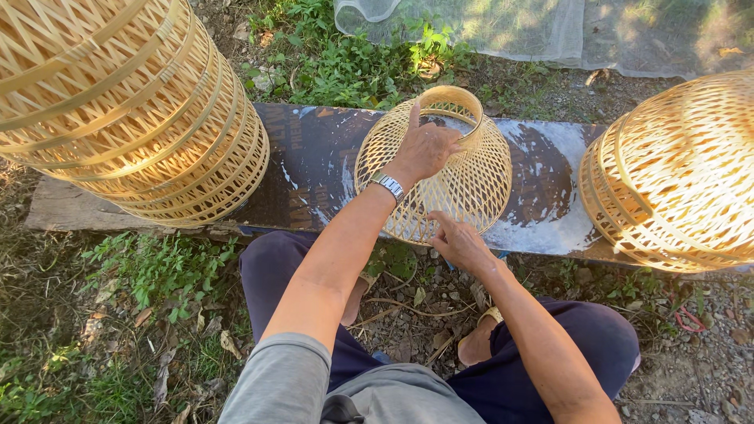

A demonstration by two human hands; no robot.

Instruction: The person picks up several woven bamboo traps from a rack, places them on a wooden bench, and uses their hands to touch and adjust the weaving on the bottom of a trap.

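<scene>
Outdoors, on gravel and weeds, a dark worn board (314,157) lay across the ground in front of the seated person. On its middle sat a small openwork bamboo basket (471,184), tipped on its side so that its round rim (453,98) faced up and away.

The left hand (426,149) rested on top of the basket near the rim, its forefinger stretched straight toward the rim and the other fingers curled loosely on the weave; whether they gripped any strand could not be told. A metal watch (388,186) sat on that wrist. The right hand (459,243) lay at the basket's lower edge, near the board's front side, fingers bent and touching the weave there; a firm hold could not be made out.

Left of the basket, a tall stack of larger baskets (141,110) leaned over the board's end. Another big basket (679,173) stood at the right end, well apart from the hands. Beyond the board, pale netting (550,31) lay over the grass. Dark trousers (275,267) and sandalled feet (479,334) showed below.
</scene>
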